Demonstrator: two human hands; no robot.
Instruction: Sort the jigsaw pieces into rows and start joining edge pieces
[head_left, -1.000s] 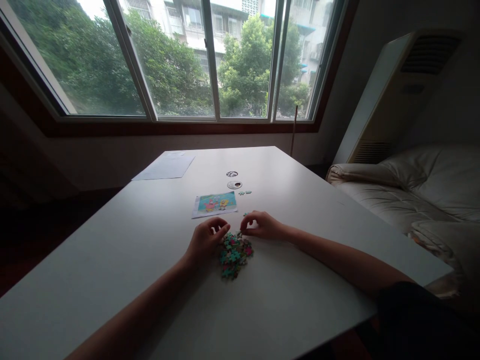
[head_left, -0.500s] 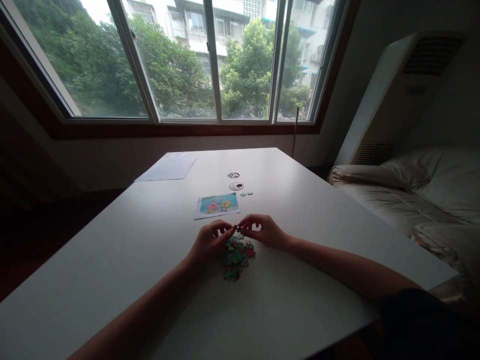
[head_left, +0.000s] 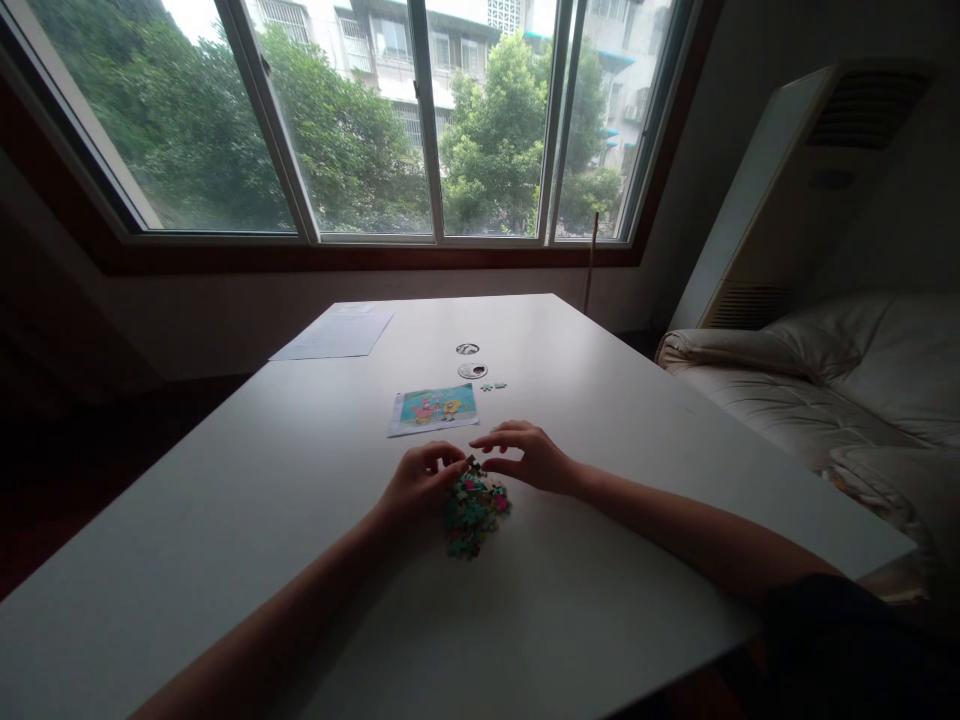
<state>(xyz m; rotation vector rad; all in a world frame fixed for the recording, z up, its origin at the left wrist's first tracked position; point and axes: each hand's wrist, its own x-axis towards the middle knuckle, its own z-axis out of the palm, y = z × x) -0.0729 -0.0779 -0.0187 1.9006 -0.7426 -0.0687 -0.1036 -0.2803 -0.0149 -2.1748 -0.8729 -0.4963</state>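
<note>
A heap of small coloured jigsaw puzzle pieces [head_left: 471,520] lies on the white table, mostly green with some pink. My left hand [head_left: 421,475] is at the heap's upper left, its thumb and forefinger pinching a dark puzzle piece [head_left: 473,462]. Just right of that piece, my right hand [head_left: 532,458] has its thumb and fingers apart with nothing between them. Beyond my hands lies a printed cartoon picture [head_left: 438,408] on a white sheet. Two loose light puzzle pieces [head_left: 493,386] rest by its upper right corner.
Two round silvery-looking discs [head_left: 472,370] lie farther up the white table [head_left: 600,420]. Sheets of paper [head_left: 334,333] are at its far left corner. A pale sofa [head_left: 765,390] stands along the right side, and a window is beyond the far edge.
My right thumb and fingers have opened and come away from the dark puzzle piece, which both hands were touching. My left hand keeps its pinch in nearly the same spot.
</note>
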